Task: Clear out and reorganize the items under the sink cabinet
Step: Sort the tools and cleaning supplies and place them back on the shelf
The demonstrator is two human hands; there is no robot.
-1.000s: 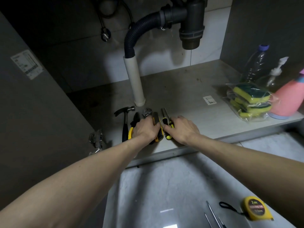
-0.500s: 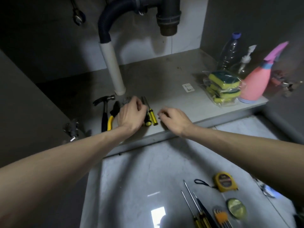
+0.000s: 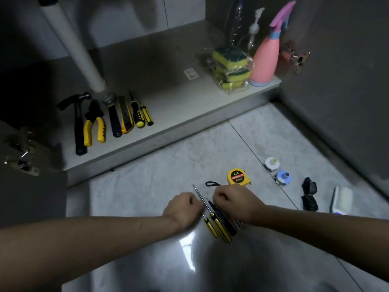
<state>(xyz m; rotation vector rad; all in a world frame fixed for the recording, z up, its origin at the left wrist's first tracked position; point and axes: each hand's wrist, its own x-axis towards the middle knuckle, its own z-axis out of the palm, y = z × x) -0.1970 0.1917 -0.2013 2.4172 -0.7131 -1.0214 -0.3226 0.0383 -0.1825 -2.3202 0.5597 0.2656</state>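
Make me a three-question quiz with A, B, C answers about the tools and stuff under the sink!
1. Where is the tape measure?
A. on the floor
B. on the cabinet shelf
C. in a hand

2. What colour is the spray bottle?
A. green
B. pink
C. black

3. How does the hammer sit?
A. standing upright
B. hanging from the pipe
C. lying flat

Answers:
1 A, it lies on the floor tiles beyond the right hand.
2 B, its body is pink.
3 C, it lies flat on the cabinet shelf beside the pliers.
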